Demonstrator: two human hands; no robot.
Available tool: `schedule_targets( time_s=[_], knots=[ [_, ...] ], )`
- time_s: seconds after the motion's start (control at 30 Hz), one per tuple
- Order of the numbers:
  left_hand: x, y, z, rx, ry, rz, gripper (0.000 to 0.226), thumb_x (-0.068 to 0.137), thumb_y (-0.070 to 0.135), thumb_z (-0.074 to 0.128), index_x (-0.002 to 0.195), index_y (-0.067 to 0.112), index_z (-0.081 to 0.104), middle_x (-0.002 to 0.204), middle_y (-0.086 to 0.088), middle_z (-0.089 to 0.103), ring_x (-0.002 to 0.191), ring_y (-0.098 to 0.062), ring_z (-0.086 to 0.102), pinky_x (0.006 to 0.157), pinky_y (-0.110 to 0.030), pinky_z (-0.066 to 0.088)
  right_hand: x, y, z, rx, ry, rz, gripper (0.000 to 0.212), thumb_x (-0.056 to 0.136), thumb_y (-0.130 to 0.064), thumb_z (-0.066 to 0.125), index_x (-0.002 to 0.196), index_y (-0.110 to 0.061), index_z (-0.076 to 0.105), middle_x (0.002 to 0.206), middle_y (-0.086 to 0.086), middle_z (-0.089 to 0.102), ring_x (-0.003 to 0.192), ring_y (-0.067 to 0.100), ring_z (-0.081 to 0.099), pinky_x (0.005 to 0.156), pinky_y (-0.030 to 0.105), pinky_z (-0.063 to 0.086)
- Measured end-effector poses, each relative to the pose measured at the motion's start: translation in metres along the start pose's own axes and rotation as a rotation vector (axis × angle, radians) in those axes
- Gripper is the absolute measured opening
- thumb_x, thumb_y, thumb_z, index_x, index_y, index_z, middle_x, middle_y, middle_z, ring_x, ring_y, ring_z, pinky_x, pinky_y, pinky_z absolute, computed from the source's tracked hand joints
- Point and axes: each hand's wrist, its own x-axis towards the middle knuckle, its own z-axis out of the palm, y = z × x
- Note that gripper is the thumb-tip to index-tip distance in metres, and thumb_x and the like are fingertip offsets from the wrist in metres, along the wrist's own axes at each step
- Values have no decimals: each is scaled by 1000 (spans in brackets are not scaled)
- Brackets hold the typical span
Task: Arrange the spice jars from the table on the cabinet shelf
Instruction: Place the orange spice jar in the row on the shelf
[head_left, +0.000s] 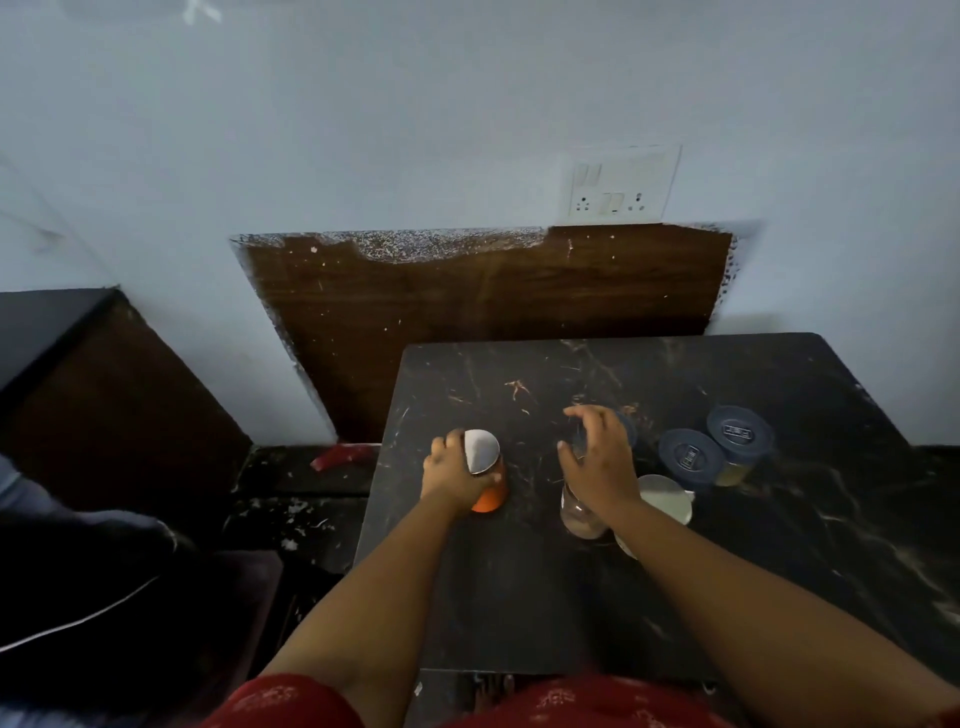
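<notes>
On the black marble-look table (545, 597) stand several spice jars. My left hand (451, 473) is wrapped around a jar of orange powder (488, 500) with a silver lid. My right hand (597, 460) hovers with fingers spread over a clear jar of pale powder (582, 517), covering its top; whether it grips the jar is unclear. Right behind that wrist stands another silver-lidded jar (665, 499). Two jars with dark blue lids, one (691, 457) and the other (740, 434), stand further right. No cabinet shelf shows.
A brown wooden panel (483, 312) leans against the pale wall behind the table, below a white socket plate (618, 184). A dark cabinet or box (78, 374) stands at left. A red scrap (340, 456) lies on the dark floor. Dark fabric fills the lower left.
</notes>
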Motion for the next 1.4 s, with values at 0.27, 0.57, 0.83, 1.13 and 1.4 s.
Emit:
schedule_targets(
  time_s=[0.27, 0.57, 0.83, 1.13, 1.4],
  knots=[
    [-1, 38, -58, -1021, -462, 79, 84, 63, 24, 81, 140, 22, 45, 138, -9, 51, 124, -29, 50, 100, -39, 44, 24, -27, -33, 467, -488, 295, 91, 69, -55, 77, 143, -30, 30, 135, -4, 43, 122, 16, 45, 100, 40, 46],
    [-29, 93, -40, -1145, -341, 14, 81, 68, 45, 77, 133, 24, 31, 129, -8, 50, 112, -26, 56, 98, -46, 49, 23, -46, -34, 1030, -519, 650, 62, 86, -56, 61, 133, -19, 45, 118, 9, 63, 107, 25, 65, 97, 38, 51],
    [-38, 89, -43, -1355, -382, -14, 64, 79, 28, 70, 133, 17, 37, 130, -20, 50, 115, -35, 56, 97, -46, 50, 35, -59, -44, 1205, -372, 820, 61, 95, -56, 44, 141, -16, 43, 126, 14, 60, 109, 27, 62, 85, 37, 54],
    [-57, 106, -26, -1035, -104, 31, 66, 83, 53, 65, 130, 23, 29, 126, -11, 50, 107, -26, 59, 83, -38, 54, 30, -61, -52, 1092, -288, 834, 45, 98, -51, 41, 127, -19, 49, 120, 15, 61, 106, 31, 63, 97, 46, 51],
    [-72, 132, -40, -1096, -197, 42, 56, 96, 62, 31, 123, 20, 56, 107, -10, 69, 98, -26, 68, 85, -39, 55, 30, -64, -73, 1162, -328, 823, 48, 95, -56, 45, 128, -21, 52, 115, 13, 67, 102, 33, 68, 95, 52, 52]
  ],
)
